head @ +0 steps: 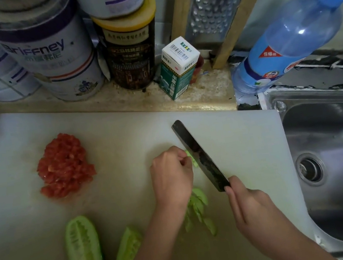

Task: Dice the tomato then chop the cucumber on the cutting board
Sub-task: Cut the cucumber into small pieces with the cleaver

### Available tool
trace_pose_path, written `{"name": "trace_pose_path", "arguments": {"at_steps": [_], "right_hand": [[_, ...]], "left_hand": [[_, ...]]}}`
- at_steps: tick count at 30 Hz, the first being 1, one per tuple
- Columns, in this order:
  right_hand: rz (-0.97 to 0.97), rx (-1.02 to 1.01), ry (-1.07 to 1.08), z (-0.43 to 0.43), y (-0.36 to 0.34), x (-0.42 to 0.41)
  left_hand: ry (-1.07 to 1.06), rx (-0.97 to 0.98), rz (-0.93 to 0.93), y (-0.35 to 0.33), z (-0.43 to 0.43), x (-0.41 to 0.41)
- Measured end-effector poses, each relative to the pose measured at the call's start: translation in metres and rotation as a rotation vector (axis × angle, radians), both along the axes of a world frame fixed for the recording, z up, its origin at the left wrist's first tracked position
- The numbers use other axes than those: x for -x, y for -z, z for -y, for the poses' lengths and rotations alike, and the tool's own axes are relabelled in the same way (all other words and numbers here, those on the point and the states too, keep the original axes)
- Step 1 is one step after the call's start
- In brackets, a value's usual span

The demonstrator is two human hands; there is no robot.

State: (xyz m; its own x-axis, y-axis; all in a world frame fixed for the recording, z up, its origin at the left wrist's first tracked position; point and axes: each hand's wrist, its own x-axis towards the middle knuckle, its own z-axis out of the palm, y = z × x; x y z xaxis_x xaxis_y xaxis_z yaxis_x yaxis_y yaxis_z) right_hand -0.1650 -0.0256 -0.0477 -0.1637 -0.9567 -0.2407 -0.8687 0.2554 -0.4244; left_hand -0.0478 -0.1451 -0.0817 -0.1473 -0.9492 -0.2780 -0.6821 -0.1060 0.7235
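Your left hand (171, 177) pinches the pale green cucumber strip (194, 163) against the dark knife (199, 155) your right hand (249, 205) grips, white cutting board (246, 141) open rightward.

The white cutting board (233, 143) carries diced tomato (64, 165), a cucumber half (84, 252) and cucumber slices (200, 209).

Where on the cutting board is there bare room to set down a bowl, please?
Bare cutting board lies right of the knife, up to the sink, and along the far edge between the diced tomato and the knife tip. The near edge is crowded: cucumber half, cucumber wedge, cucumber slices, left hand holding a cucumber piece, right hand.
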Motion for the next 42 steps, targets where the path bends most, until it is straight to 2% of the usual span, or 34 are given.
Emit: {"name": "trace_pose_path", "arguments": {"at_steps": [3, 6, 9, 13, 18, 20, 23, 28, 30, 33, 37, 42], "right_hand": [[-0.01, 0.035, -0.002, 0.022, 0.006, -0.006], [0.105, 0.043, -0.02, 0.037, 0.007, -0.005], [0.19, 0.058, 0.021, 0.009, -0.002, 0.005], [0.263, 0.056, 0.196, -0.035, -0.015, 0.02], [0.304, 0.067, 0.194, -0.036, -0.006, 0.034], [0.332, 0.071, 0.197, -0.032, 0.001, 0.028], [0.37, 0.088, 0.179, -0.023, 0.008, 0.014], [0.398, 0.052, 0.04, -0.016, 0.009, 0.01], [0.414, 0.065, 0.0, -0.021, 0.003, 0.016], [0.448, 0.075, 0.015, -0.032, -0.006, 0.029], [0.457, 0.061, 0.009, -0.04, -0.009, 0.045], [0.53, 0.013, -0.17, -0.059, -0.008, 0.064]], "left_hand": [[-0.011, -0.008, 0.013, 0.001, -0.001, 0.001], [-0.025, -0.012, 0.009, 0.0, -0.001, 0.002], [-0.021, 0.02, 0.03, -0.003, -0.002, 0.001], [-0.013, 0.157, 0.051, -0.005, -0.013, -0.007], [0.014, 0.319, 0.226, -0.004, -0.05, -0.047], [0.057, 0.257, 0.31, -0.005, -0.065, -0.056], [0.126, 0.016, 0.372, -0.014, -0.081, -0.053], [0.266, -0.048, 0.532, -0.012, -0.096, -0.037], [0.256, -0.011, 0.507, -0.007, -0.097, -0.031], [0.111, 0.051, 0.321, 0.0, -0.093, -0.03], [-0.038, 0.106, 0.235, -0.003, -0.074, -0.029], [0.019, 0.068, 0.195, -0.012, -0.082, -0.044]]}}
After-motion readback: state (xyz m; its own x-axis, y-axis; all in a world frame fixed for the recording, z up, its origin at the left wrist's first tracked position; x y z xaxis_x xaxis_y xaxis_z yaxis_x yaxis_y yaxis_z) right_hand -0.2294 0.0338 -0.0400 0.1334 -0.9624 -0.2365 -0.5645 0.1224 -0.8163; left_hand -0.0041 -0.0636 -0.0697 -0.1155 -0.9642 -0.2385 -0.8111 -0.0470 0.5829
